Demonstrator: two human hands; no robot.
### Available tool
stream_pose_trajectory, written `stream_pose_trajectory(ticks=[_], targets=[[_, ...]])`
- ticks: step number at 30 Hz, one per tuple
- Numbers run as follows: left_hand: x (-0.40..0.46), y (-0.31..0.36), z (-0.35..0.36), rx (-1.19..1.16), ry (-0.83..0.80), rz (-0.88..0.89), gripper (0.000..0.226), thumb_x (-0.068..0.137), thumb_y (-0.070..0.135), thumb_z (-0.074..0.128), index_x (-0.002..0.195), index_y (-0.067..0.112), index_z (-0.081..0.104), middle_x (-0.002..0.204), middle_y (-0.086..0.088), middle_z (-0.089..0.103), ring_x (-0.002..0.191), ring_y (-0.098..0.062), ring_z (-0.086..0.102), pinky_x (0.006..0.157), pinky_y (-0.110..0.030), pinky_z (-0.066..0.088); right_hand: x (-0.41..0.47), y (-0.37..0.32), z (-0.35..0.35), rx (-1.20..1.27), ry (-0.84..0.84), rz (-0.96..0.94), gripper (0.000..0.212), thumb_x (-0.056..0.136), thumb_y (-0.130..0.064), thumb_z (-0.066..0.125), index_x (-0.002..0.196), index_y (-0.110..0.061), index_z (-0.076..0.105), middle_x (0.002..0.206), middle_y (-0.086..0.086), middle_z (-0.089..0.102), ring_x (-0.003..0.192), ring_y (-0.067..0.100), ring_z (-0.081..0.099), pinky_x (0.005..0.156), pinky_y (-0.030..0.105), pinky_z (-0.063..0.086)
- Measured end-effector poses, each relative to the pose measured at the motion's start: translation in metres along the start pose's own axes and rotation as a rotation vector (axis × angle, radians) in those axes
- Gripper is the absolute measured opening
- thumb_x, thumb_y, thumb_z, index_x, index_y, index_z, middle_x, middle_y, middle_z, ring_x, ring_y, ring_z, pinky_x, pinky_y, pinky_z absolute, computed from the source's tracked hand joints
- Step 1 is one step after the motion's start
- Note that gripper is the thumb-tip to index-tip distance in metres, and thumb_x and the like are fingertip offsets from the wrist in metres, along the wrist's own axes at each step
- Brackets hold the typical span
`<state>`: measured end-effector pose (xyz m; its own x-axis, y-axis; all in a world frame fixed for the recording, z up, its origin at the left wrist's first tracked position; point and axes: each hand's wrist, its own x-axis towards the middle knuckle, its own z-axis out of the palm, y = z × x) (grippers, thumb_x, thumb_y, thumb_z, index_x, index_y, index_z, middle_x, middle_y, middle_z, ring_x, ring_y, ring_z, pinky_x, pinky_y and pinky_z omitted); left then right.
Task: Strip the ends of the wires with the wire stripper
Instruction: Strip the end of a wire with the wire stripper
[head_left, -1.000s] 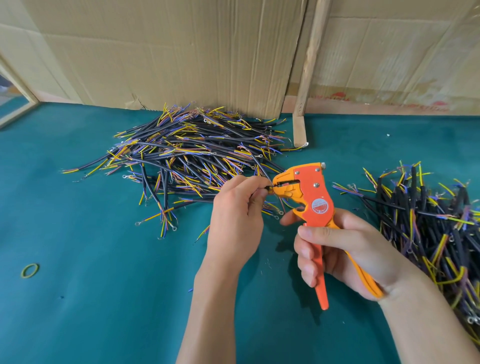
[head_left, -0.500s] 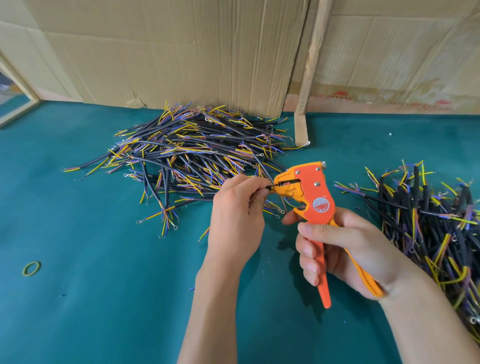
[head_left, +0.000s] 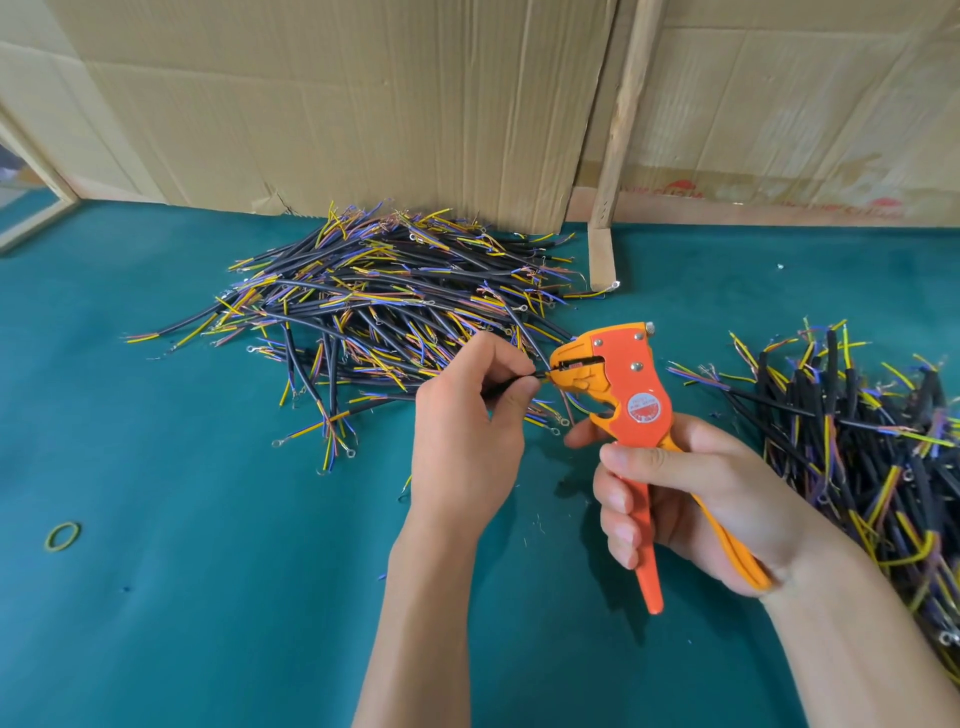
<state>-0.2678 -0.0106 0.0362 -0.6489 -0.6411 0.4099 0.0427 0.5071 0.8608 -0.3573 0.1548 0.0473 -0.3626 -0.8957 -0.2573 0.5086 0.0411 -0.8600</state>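
An orange wire stripper (head_left: 631, 395) is held upright over the green table, its handles gripped in my right hand (head_left: 691, 499). My left hand (head_left: 467, 431) pinches a black-sheathed wire (head_left: 511, 383) between thumb and forefinger, and the wire's end sits inside the stripper's yellow jaws at the tool's left. Most of that wire is hidden behind my left hand. A big pile of wires (head_left: 384, 306) with yellow and blue ends lies behind my left hand. A second pile of wires (head_left: 857, 441) lies at the right edge.
Cardboard sheets (head_left: 337, 104) and a wooden strip (head_left: 618, 130) stand along the back of the green table (head_left: 182, 597). A yellow-green rubber band (head_left: 62, 536) lies at the left. Small wire scraps dot the mat near my hands.
Both hands and the stripper have hardly moved. The wire end stays in the jaws.
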Motion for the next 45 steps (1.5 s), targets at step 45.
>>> stream_pose_trajectory(ticks=[45], targets=[[-0.003,0.014,0.006,0.099,-0.222,0.024,0.017,0.072,0.000,0.084,0.072,0.015,0.076,0.062,0.022,0.064,0.062,0.010,0.056,0.063,-0.004,0.037,0.009,0.002,0.001,-0.183,0.555,-0.316,0.025,0.090,0.012,0.064,0.108,-0.005,0.067,0.084,0.011,0.074,0.070,0.030,0.070,0.072,0.051,0.062]])
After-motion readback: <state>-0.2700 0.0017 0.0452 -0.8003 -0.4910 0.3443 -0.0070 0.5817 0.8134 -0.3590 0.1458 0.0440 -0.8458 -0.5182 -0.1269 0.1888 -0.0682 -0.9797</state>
